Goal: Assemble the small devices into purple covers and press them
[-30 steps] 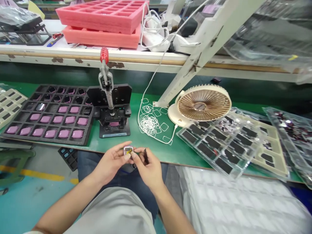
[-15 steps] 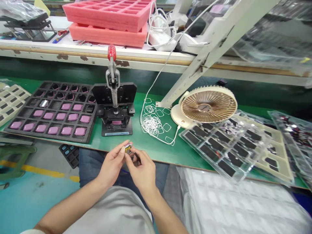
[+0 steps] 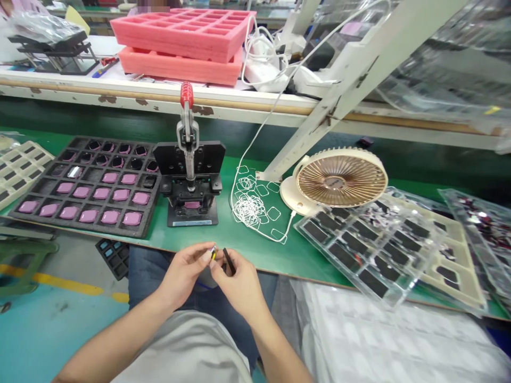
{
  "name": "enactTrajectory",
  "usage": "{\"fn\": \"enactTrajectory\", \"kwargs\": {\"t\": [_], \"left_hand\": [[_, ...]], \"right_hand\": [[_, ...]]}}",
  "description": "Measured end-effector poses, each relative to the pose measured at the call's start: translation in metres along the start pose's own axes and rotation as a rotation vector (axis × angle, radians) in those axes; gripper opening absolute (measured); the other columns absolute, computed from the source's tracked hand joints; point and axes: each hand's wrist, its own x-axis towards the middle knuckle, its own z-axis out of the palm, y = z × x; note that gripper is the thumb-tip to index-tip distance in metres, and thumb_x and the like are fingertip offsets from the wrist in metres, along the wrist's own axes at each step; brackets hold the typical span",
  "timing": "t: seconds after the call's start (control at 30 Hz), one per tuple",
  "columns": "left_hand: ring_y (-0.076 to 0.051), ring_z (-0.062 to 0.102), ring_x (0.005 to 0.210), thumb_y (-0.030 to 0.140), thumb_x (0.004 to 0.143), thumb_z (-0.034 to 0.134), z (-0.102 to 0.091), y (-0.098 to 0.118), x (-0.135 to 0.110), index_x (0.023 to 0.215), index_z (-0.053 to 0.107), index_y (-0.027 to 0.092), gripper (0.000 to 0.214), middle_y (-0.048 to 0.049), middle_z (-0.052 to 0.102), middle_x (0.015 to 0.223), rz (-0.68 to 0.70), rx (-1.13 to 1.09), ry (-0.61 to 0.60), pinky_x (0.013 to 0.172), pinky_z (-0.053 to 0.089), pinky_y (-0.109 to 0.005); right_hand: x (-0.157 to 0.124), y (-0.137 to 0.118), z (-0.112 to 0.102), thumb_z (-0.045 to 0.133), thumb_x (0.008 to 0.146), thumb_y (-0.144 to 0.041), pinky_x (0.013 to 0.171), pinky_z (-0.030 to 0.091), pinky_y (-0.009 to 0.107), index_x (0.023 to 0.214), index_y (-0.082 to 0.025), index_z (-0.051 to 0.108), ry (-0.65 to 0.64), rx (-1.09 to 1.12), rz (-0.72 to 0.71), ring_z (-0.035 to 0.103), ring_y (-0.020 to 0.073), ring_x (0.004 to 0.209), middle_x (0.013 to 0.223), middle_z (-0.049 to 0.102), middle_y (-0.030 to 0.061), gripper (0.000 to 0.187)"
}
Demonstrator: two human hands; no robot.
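Observation:
My left hand (image 3: 184, 272) and my right hand (image 3: 235, 284) meet over my lap, just in front of the green bench edge. Together they pinch a small square part (image 3: 213, 252), now turned edge-on so only a thin sliver with a yellow spot shows. A thin black stick-like tool (image 3: 229, 260) pokes up between my right fingers. Straight ahead on the bench stands a black toggle press (image 3: 190, 183) with a red-tipped lever (image 3: 186, 94) upright and a pink part under its plunger.
A black tray (image 3: 85, 186) with several pink parts lies left of the press. White wire-like rings (image 3: 252, 205) are piled right of it, beside a cream fan (image 3: 337, 178). Clear trays (image 3: 367, 244) of dark parts fill the right. Pink foam trays (image 3: 183, 37) sit on the back shelf.
The small part has been turned from face-up to edge-on between my fingertips. Both hands stayed together near the bench edge while the view shifted slightly.

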Motion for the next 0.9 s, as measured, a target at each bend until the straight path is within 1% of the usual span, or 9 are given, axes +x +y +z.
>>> {"fn": "enactTrajectory", "kwargs": {"t": [0.13,0.2,0.27,0.33,0.43,0.53,0.63,0.73,0.9], "left_hand": [[-0.024,0.074,0.108,0.041,0.081,0.094,-0.007,0.000,0.001,0.111,0.086,0.022,0.036,-0.0099,0.082,0.116,0.062,0.096,0.031,0.101,0.054,-0.032],[-0.023,0.073,0.108,0.041,0.082,0.093,-0.010,0.000,0.002,0.112,0.086,0.022,0.036,-0.0102,0.082,0.118,0.087,0.113,0.052,0.099,0.055,-0.031],[-0.023,0.074,0.107,0.040,0.084,0.092,-0.012,0.001,0.003,0.115,0.085,0.023,0.036,-0.0105,0.082,0.118,0.086,0.073,0.042,0.098,0.056,-0.032],[-0.023,0.075,0.108,0.039,0.085,0.092,-0.015,0.003,0.004,0.117,0.085,0.023,0.037,-0.0112,0.082,0.119,0.078,0.007,0.020,0.100,0.056,-0.033],[-0.024,0.074,0.114,0.038,0.086,0.091,-0.018,0.005,0.004,0.121,0.083,0.022,0.040,-0.0134,0.081,0.123,0.055,-0.068,-0.007,0.104,0.055,-0.034],[-0.026,0.073,0.115,0.041,0.089,0.088,-0.019,0.006,0.001,0.126,0.082,0.021,0.043,-0.0148,0.080,0.124,0.021,-0.076,-0.017,0.105,0.054,-0.037],[-0.026,0.073,0.115,0.044,0.090,0.087,-0.019,0.005,-0.002,0.128,0.081,0.022,0.044,-0.0139,0.080,0.123,0.030,-0.045,0.004,0.107,0.054,-0.038],[-0.024,0.073,0.113,0.043,0.089,0.087,-0.020,0.003,-0.003,0.130,0.080,0.023,0.046,-0.0121,0.080,0.123,0.036,0.007,0.018,0.103,0.055,-0.034],[-0.024,0.075,0.106,0.044,0.093,0.083,-0.021,0.004,-0.003,0.136,0.075,0.021,0.050,-0.0134,0.080,0.123,0.038,0.060,-0.001,0.092,0.060,-0.033]], "right_hand": [[0.004,-0.001,-0.004,0.067,0.090,-0.038,0.054,0.039,0.025,0.090,-0.020,0.074,-0.068,0.056,0.002,0.051,0.0129,0.057,0.076,0.070,-0.0013,0.019],[0.004,-0.001,-0.002,0.069,0.091,-0.037,0.054,0.041,0.025,0.094,-0.021,0.076,-0.045,0.048,-0.040,0.052,0.0131,0.057,0.079,0.072,-0.0009,0.018],[0.004,0.001,0.003,0.072,0.094,-0.036,0.058,0.046,0.026,0.101,-0.022,0.077,0.031,0.007,-0.140,0.060,0.0153,0.064,0.087,0.074,0.0009,0.016],[0.003,0.005,0.010,0.074,0.098,-0.035,0.070,0.054,0.029,0.109,-0.023,0.078,0.115,-0.021,-0.284,0.069,0.0195,0.080,0.099,0.076,0.0041,0.016],[0.003,0.015,0.023,0.074,0.102,-0.032,0.083,0.060,0.033,0.115,-0.025,0.077,0.197,0.008,-0.434,0.072,0.0230,0.097,0.109,0.074,0.0071,0.015],[0.003,0.027,0.033,0.080,0.099,-0.035,0.077,0.060,0.032,0.111,-0.025,0.074,0.247,0.064,-0.396,0.071,0.0222,0.089,0.102,0.072,0.0059,0.016],[0.003,0.032,0.036,0.084,0.096,-0.038,0.076,0.060,0.031,0.108,-0.024,0.072,0.244,0.105,-0.321,0.069,0.0205,0.084,0.099,0.071,0.0039,0.022],[0.002,0.031,0.030,0.083,0.096,-0.036,0.077,0.059,0.030,0.111,-0.025,0.073,0.188,0.074,-0.353,0.068,0.0191,0.084,0.098,0.069,0.0028,0.021],[0.002,0.028,0.015,0.082,0.096,-0.036,0.067,0.056,0.027,0.124,-0.025,0.075,0.101,0.050,-0.333,0.066,0.0182,0.084,0.105,0.068,0.0050,0.031]]}}
